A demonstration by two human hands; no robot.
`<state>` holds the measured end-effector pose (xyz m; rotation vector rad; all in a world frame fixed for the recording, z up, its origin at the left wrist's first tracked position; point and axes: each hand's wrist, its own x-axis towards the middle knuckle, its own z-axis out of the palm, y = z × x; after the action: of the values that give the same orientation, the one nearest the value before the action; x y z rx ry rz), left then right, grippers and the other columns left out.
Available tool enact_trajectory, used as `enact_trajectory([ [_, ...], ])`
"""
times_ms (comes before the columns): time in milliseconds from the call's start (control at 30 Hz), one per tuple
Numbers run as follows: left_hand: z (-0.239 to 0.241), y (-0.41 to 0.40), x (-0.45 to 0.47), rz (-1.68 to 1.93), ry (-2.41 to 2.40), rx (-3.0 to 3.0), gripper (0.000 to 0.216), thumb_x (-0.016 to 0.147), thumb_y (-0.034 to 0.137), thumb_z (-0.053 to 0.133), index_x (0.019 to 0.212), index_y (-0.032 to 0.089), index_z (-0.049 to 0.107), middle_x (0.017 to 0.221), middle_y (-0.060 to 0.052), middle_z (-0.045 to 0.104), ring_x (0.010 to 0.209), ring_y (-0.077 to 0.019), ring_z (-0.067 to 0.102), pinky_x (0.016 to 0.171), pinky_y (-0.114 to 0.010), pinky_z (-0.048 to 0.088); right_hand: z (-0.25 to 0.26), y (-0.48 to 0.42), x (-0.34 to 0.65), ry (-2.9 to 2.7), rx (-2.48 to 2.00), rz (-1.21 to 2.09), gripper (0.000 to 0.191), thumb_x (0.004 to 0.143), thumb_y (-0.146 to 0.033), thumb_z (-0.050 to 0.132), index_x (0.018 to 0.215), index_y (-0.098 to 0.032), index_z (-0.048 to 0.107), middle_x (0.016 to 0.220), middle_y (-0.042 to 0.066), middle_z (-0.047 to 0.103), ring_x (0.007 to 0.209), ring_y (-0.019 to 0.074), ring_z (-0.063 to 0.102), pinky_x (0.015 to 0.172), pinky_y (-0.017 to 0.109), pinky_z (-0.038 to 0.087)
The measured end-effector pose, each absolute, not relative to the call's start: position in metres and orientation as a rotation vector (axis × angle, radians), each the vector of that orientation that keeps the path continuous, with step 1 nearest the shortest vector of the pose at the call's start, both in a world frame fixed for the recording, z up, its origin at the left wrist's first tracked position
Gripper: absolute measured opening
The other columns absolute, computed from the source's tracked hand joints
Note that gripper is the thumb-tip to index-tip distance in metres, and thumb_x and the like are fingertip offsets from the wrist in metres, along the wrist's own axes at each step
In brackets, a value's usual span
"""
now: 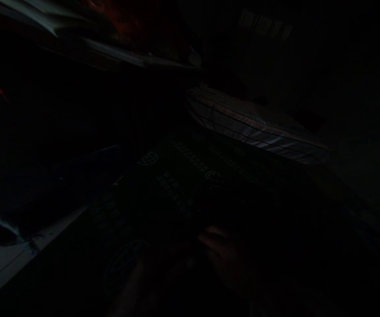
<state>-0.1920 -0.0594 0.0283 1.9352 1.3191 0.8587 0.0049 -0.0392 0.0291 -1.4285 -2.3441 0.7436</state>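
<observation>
The head view is very dark. Low in the middle, my right hand [221, 251] shows dimly, its fingers bent and pointing left over a dark green printed surface [163, 189]. My left hand [132, 281] is a faint shape farther left, near a globe-shaped print. Pale lettering and several globe marks cover the green surface. Between the hands lies deep shadow, so whatever they touch or hold there is hidden. How the fingers of either hand close cannot be made out.
A striped, padded-looking bundle [259, 127] with a shiny cover lies along the far edge of the green surface. Pale sheets or cloth [111, 49] with something reddish stand at the upper left. Light floor tiles [1, 268] show at the lower left.
</observation>
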Motion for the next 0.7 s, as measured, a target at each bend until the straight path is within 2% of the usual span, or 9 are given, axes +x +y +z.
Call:
enact_trajectory([
  [200, 0.029, -0.056, -0.191, 0.891, 1.314, 1.833, 0.027, 0.089, 0.037, 0.052, 0.099, 0.013, 0.06, 0.097, -0.005, 0.063, 0.084, -0.0144, 0.061, 0.077, -0.033, 0.052, 0.024, -0.054, 0.001, -2.369, -1.454, 0.695, 0.026, 0.087, -0.012, 0.045, 0.101, -0.025, 0.062, 0.097, 0.001, 0.064, 0.083, 0.0133, 0.061, 0.073, 0.024, 0.048],
  [433, 0.026, -0.055, -0.192, 0.852, 1.284, 1.83, 0.029, 0.09, 0.038, 0.051, 0.102, 0.014, 0.06, 0.098, -0.005, 0.062, 0.084, -0.0148, 0.06, 0.076, -0.033, 0.053, 0.015, -0.059, -0.009, -2.287, -1.44, 0.633, 0.018, 0.087, -0.019, 0.048, 0.091, -0.024, 0.064, 0.088, 0.002, 0.066, 0.073, 0.0151, 0.062, 0.068, 0.026, 0.05],
  [567, 0.023, -0.054, -0.192, 0.831, 1.261, 1.824, 0.031, 0.09, 0.04, 0.05, 0.105, 0.014, 0.058, 0.099, -0.006, 0.061, 0.084, -0.0147, 0.06, 0.075, -0.033, 0.053, 0.016, -0.062, -0.006, -2.233, -1.386, 0.666, 0.02, 0.087, -0.02, 0.049, 0.098, -0.026, 0.064, 0.095, 0.002, 0.067, 0.079, 0.0159, 0.064, 0.072, 0.026, 0.051],
  [700, 0.021, -0.055, -0.191, 0.806, 1.243, 1.802, 0.032, 0.09, 0.039, 0.051, 0.106, 0.013, 0.058, 0.099, -0.006, 0.061, 0.084, -0.0151, 0.061, 0.074, -0.033, 0.053, 0.016, -0.064, -0.002, -2.176, -1.377, 0.685, 0.017, 0.085, -0.019, 0.051, 0.091, -0.025, 0.066, 0.096, 0.003, 0.067, 0.081, 0.0162, 0.064, 0.072, 0.025, 0.052],
])
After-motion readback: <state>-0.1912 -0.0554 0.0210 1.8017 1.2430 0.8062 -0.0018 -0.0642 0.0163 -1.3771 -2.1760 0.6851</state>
